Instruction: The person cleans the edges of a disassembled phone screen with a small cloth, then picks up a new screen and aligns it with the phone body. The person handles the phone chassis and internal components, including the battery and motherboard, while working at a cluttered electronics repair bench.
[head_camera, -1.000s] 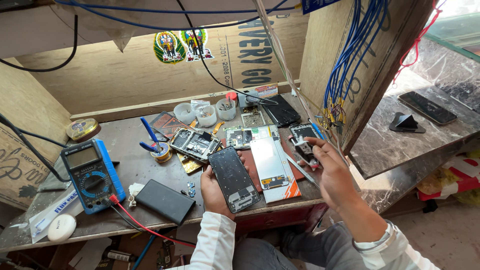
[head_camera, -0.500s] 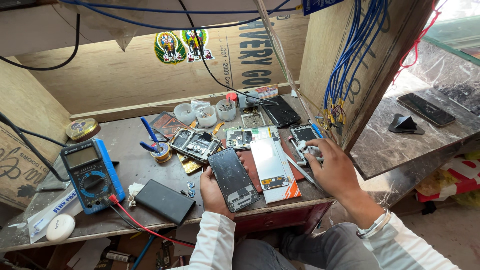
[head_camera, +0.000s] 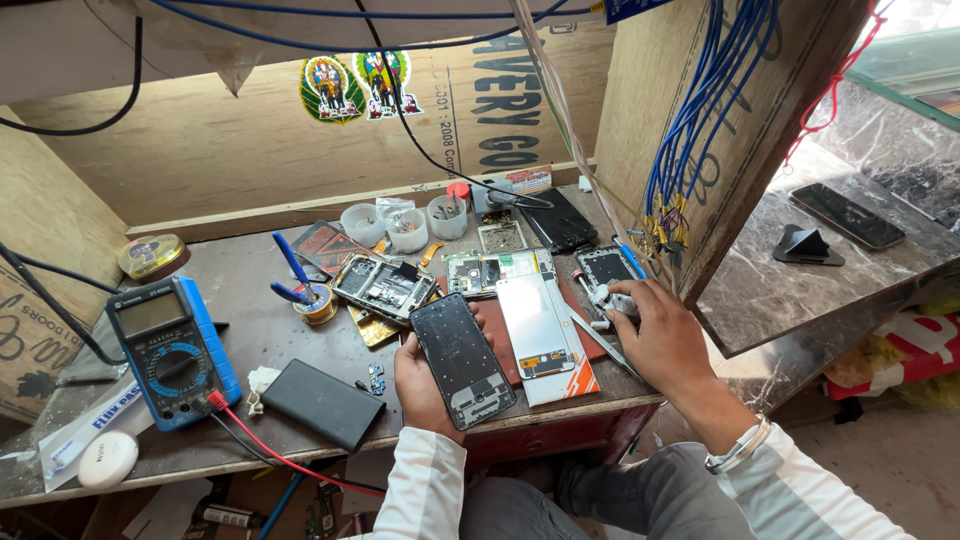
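Held over the desk's (head_camera: 300, 345) front edge, near its middle: a dark phone frame (head_camera: 462, 358), long, flat and rectangular, tilted, with bare pale parts showing at its lower end. Gripped from beneath by the left hand (head_camera: 420, 385), fingers wrapped on its left side. Further right, near the right edge, right hand (head_camera: 665, 335) closed on a small grey part (head_camera: 612, 300). Beside the frame, a pale screen panel (head_camera: 540, 325); at far left, a blue multimeter (head_camera: 172, 345).

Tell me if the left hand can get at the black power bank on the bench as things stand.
Probably not right away: the left hand is shut on the black phone frame. The power bank lies just to its left on the bench, uncovered, with only a small blue part between them.
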